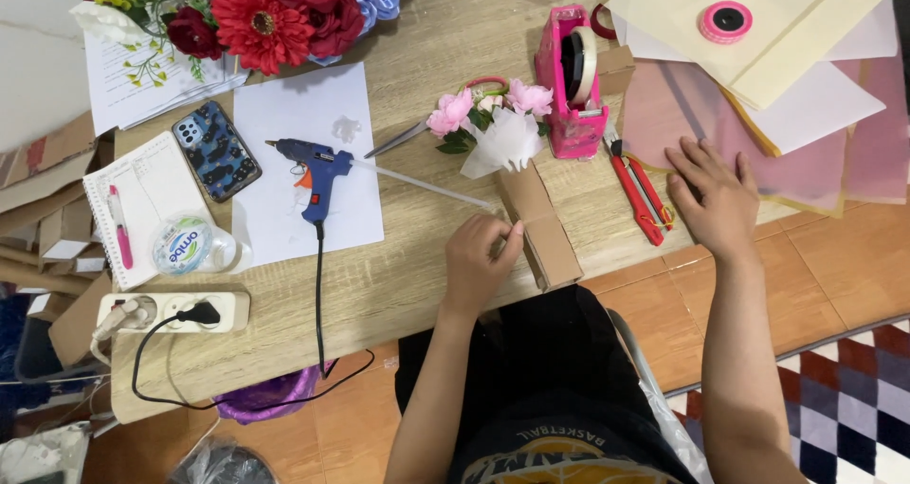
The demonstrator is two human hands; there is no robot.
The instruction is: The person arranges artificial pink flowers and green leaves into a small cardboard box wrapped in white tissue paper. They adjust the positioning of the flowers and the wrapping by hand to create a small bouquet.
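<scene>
We see the left hand [481, 256] closed, its fingertips pinching the edge of a brown cardboard strip [538, 226] that lies along the wooden table [427, 285] near its front edge; the strip's far end meets a small bunch of pink flowers [488, 114] wrapped in white; the right hand [711, 195] lies open and flat, fingers spread, on a pink paper sheet [664, 114], gripping nothing; just beside it, to its left, we note a red utility knife [640, 192]; a pink tape dispenser [572, 81] stands behind the flowers; a blue glue gun [313, 166] rests on a white paper sheet [294, 105], well apart from both hands.
</scene>
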